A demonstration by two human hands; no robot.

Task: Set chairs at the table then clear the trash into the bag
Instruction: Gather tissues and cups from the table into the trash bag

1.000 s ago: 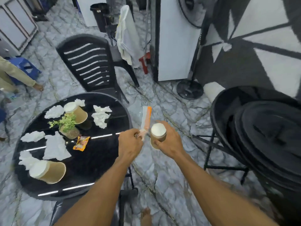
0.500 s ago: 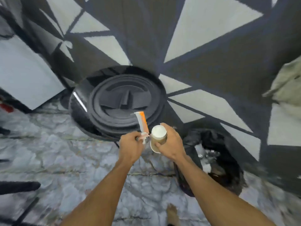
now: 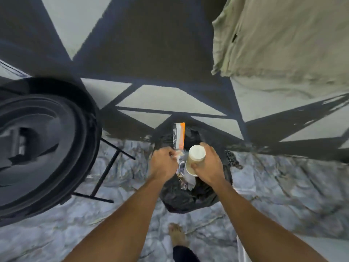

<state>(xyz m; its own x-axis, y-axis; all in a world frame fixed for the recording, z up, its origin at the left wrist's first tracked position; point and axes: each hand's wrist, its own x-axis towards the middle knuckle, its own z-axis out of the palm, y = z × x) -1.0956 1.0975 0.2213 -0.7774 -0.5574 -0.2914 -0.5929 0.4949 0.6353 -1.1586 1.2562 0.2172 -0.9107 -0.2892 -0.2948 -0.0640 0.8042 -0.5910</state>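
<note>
A black trash bag point(image 3: 186, 198) stands open on the marble floor at the foot of the wall. Both my hands hover right above its mouth. My left hand point(image 3: 164, 163) pinches an orange and silver snack wrapper point(image 3: 179, 136) that sticks upward. My right hand point(image 3: 208, 165) is wrapped around a brown paper cup point(image 3: 195, 158) with a white lid, tilted on its side. Some crumpled foil and white paper point(image 3: 186, 176) hangs below the cup between my hands; I cannot tell which hand carries it.
A stack of black round tabletops on a metal frame point(image 3: 43, 140) fills the left. A black and white patterned wall point(image 3: 151, 59) is straight ahead. An olive cloth point(image 3: 287, 38) hangs at the upper right. My bare foot point(image 3: 177, 236) is on the floor below.
I have turned from the round table to the right and closed in on the trash bag. The wrapper and cup, still in my hands, are now over the bag's opening.
</note>
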